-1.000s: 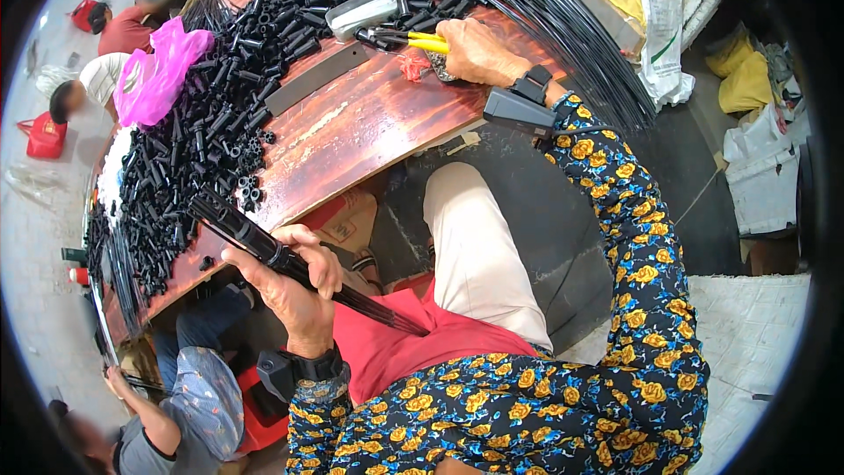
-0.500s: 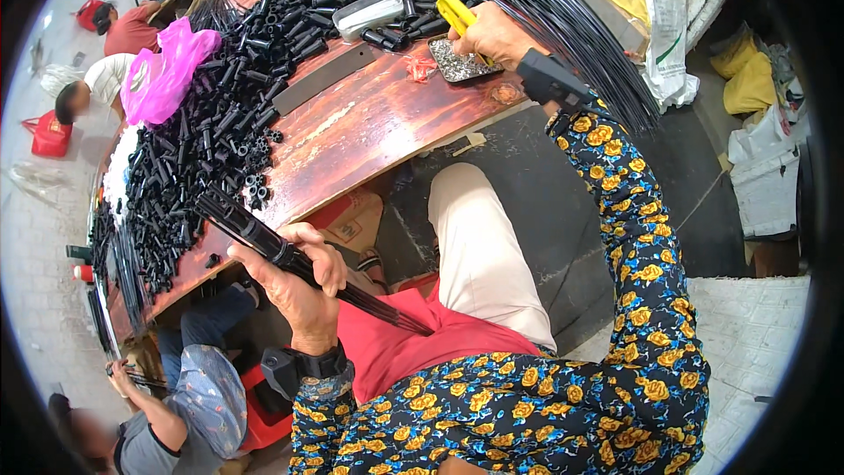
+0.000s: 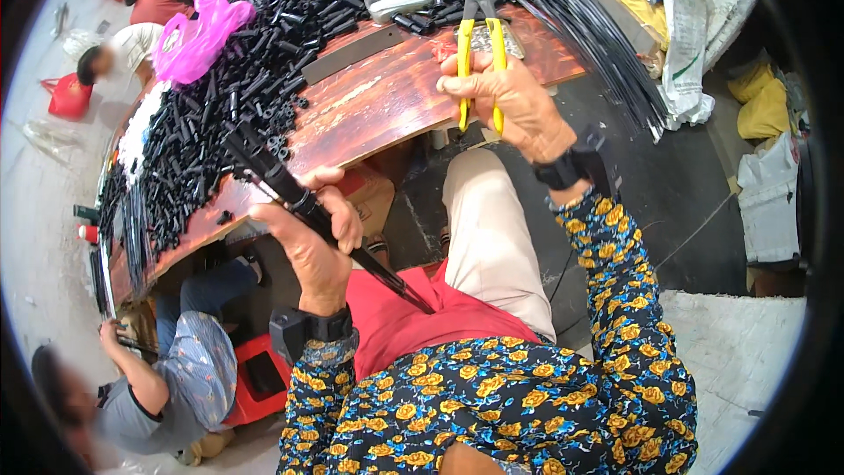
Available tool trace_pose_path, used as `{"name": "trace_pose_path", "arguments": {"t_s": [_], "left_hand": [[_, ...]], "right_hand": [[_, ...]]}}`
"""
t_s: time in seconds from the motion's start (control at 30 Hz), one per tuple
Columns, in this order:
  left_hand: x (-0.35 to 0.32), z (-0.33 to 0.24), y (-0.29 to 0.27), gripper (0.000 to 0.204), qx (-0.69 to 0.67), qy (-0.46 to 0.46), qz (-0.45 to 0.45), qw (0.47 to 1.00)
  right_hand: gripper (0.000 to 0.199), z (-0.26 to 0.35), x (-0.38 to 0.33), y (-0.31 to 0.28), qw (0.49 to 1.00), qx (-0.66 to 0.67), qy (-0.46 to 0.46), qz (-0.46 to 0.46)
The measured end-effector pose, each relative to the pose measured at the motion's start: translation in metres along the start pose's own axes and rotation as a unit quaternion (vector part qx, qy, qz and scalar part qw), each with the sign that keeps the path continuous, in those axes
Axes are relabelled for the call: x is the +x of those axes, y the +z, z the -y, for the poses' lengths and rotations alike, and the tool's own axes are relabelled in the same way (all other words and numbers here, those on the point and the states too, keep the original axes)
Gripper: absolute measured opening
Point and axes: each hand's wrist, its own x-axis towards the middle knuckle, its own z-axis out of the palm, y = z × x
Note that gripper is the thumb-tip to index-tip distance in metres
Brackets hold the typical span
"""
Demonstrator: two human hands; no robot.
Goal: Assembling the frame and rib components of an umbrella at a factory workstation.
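Scanning left to right from the head view. Far left, beyond the tabletop (image 3: 396,105) edge: three other people, two above near a red bag (image 3: 67,97), one seated low left on a red stool (image 3: 255,378). One pink plastic bag (image 3: 198,35) sits on the pile of short black tubes (image 3: 237,97); the tubes are too many to count and cover the left and far part of the tabletop.

Left hand (image 3: 312,242): fingers closed around one bundle of long black rods (image 3: 299,198), number of rods in it cannot be told. The bundle runs diagonally, its upper end past the fingertips over the tube pile, its lower end behind the palm across the red cloth (image 3: 404,317) on the lap. One black wristband sits below this hand.

Ahead of the fingers, mid-tabletop: one flat grey bar (image 3: 352,53) and one grey oblong case (image 3: 400,0), both apart from either hand.

Right hand (image 3: 510,105): fingers wrapped around the two yellow handles of one pair of pliers (image 3: 479,31). The handles pass through the grip; the dark jaws point away from the fingertips, above the far tabletop, and look nearly closed. One black wristband below.

Right of these fingers: a fan of long black strands (image 3: 598,44) sweeps off the tabletop edge, uncountable. Further right, one white sack (image 3: 694,26) and one yellow bag (image 3: 765,105) on the floor.
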Motion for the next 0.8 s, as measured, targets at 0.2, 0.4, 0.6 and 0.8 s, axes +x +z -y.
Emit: {"name": "trace_pose_path", "arguments": {"t_s": [0.2, 0.4, 0.6, 0.8], "left_hand": [[-0.006, -0.009, 0.009, 0.030, 0.010, 0.005, 0.005, 1.000], [-0.009, -0.009, 0.001, 0.029, -0.011, 0.029, -0.004, 1.000], [-0.012, -0.011, -0.007, 0.028, -0.016, 0.025, 0.001, 1.000], [-0.012, -0.009, -0.009, 0.037, 0.032, 0.029, 0.032, 0.999]], "right_hand": [[0.021, -0.034, -0.031, 0.079, 0.993, 0.106, 0.033, 0.042], [0.019, -0.056, -0.038, 0.113, 0.983, 0.159, 0.025, 0.084], [0.021, -0.049, -0.044, 0.112, 0.993, 0.040, -0.007, 0.108], [0.019, -0.021, -0.040, 0.111, 0.975, -0.149, -0.047, 0.159]]}}
